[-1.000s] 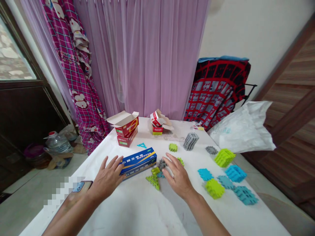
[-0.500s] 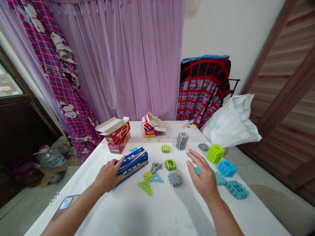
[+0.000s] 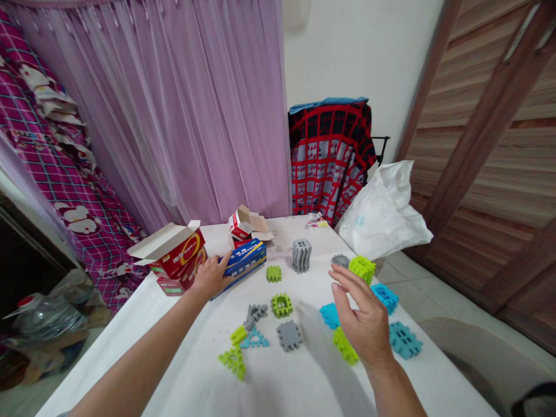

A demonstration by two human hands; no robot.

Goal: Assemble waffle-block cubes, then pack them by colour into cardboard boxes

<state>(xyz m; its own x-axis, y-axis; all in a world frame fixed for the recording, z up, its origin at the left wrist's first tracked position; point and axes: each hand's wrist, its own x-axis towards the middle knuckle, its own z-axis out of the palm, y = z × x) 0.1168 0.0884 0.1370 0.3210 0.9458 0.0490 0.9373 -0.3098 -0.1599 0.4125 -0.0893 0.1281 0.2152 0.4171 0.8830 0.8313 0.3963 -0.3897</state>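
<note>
My left hand (image 3: pixel 212 277) is closed on the near end of a long blue box (image 3: pixel 243 259), which rests on the table in front of the small red box. Over the table's right half, my right hand (image 3: pixel 362 315) hovers with nothing in it, thumb apart from the fingers. Just left of it lie a bright blue toothed block piece (image 3: pixel 329 315) and a lime one (image 3: pixel 345 346), partly covered by the hand. Nearer the middle are a grey square piece (image 3: pixel 289 336), a lime piece with a hole (image 3: pixel 281 305) and a solid lime piece (image 3: pixel 273 273).
Red boxes (image 3: pixel 185 255) with a raised flap stand at left, an open red box (image 3: pixel 243 223) behind. A grey stack (image 3: pixel 301 256), a lime stack (image 3: pixel 362 268) and blue pieces (image 3: pixel 405 340) stand rightward. Lime triangle (image 3: pixel 234 362) lies in front. White bag (image 3: pixel 382 211) leans at the right edge.
The view has turned right. My left hand has pushed the blue box farther back, away from the loose pieces. My right hand has shifted rightward over the table, uncovering more of the blue and lime pieces.
</note>
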